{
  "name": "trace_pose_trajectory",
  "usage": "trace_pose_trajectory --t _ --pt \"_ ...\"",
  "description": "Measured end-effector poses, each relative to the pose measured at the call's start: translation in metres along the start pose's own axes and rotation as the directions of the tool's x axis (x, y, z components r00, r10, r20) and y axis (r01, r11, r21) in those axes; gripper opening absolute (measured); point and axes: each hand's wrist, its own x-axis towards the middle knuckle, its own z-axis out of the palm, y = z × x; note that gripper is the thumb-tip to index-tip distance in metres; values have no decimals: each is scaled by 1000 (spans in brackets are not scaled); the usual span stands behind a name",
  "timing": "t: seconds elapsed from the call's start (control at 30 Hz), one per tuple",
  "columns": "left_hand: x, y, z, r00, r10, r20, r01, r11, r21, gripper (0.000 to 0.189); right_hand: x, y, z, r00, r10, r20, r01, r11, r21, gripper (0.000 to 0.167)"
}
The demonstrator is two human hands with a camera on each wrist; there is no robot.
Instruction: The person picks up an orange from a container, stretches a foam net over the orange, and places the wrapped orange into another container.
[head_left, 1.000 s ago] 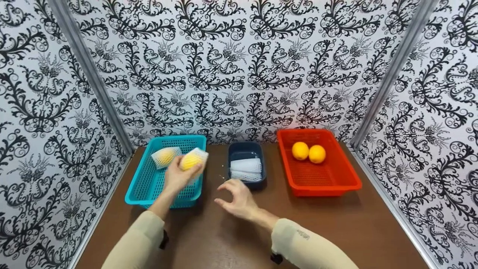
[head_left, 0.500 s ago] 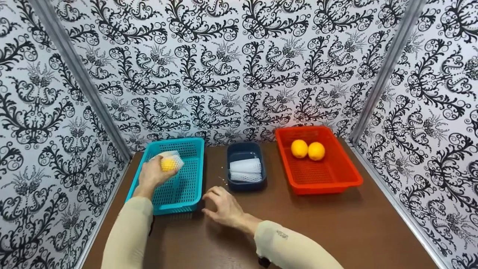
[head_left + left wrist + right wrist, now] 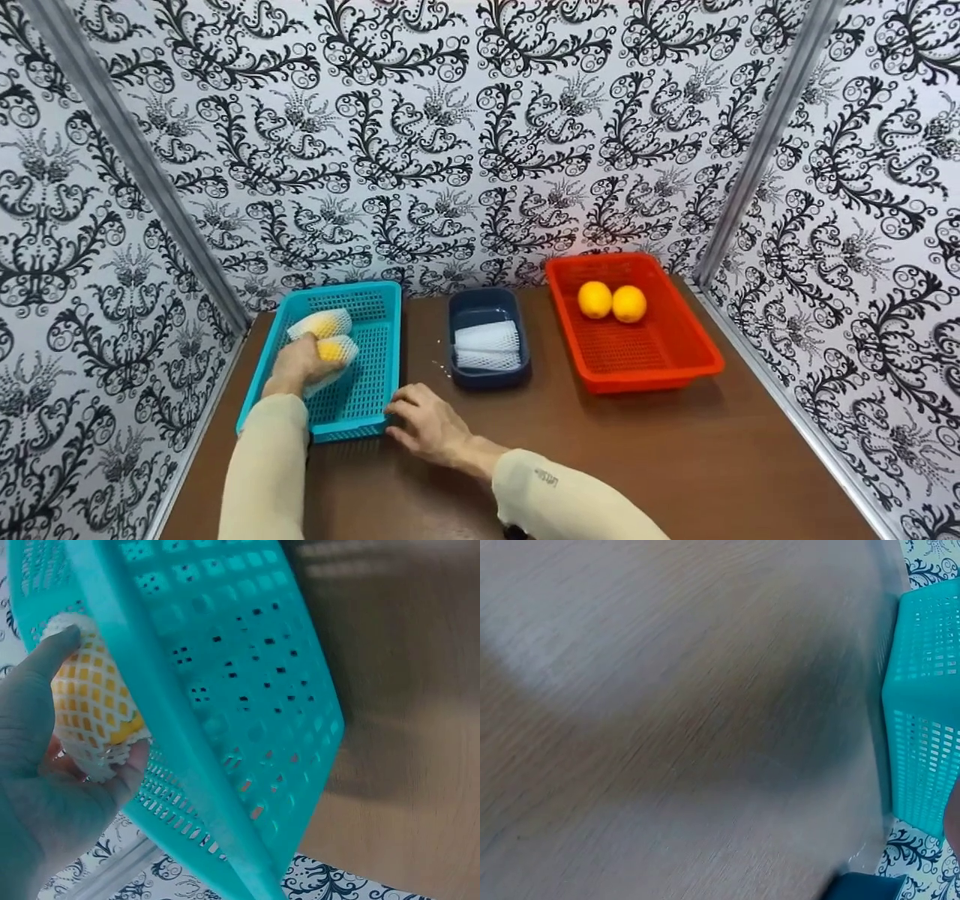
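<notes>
My left hand [image 3: 296,364] is inside the turquoise basket [image 3: 395,352], holding an orange in a white foam net [image 3: 341,349]. In the left wrist view the thumb and fingers go round this netted orange [image 3: 94,697], close behind the basket's rim. A second netted orange [image 3: 322,324] lies just beyond it in the same basket. My right hand [image 3: 431,427], its fingers loosely bent, is at the basket's front right corner; whether the fingertips touch the rim I cannot tell. Only a sliver of that hand shows at the edge of the right wrist view.
A dark blue tray [image 3: 489,380] with white foam nets [image 3: 487,345] stands in the middle of the brown table [image 3: 600,457]. To its right, a red basket [image 3: 637,379] holds two bare oranges [image 3: 611,301]. Patterned walls [image 3: 450,150] enclose the table at the back and sides.
My left hand has carried the netted orange left and down into the turquoise basket, beside the other one. My right hand has moved left to the basket's corner.
</notes>
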Motion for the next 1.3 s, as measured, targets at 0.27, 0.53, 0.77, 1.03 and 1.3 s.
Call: trace_pose_trajectory --t 0.27,0.53,0.77,1.03,1.3 --pt "-10 -8 9 994 -77 81 83 994 -67 84 -6 -2 8 993 -106 -56 104 994 -42 19" --pt "-16 -11 22 993 -85 83 90 995 -49 81 -4 0 4 988 -146 -46 141 986 -88 13" --pt "-18 -14 19 996 -70 60 69 998 8 87 -4 0 1 992 -124 -1 124 987 -104 8" --pt "-15 -13 13 1000 -27 -5 28 999 46 79 0 -3 -14 995 -43 85 50 996 -75 21" --pt "-19 -3 8 997 12 -73 -7 997 70 68 -1 -1 -31 993 28 117 -32 999 30 29"
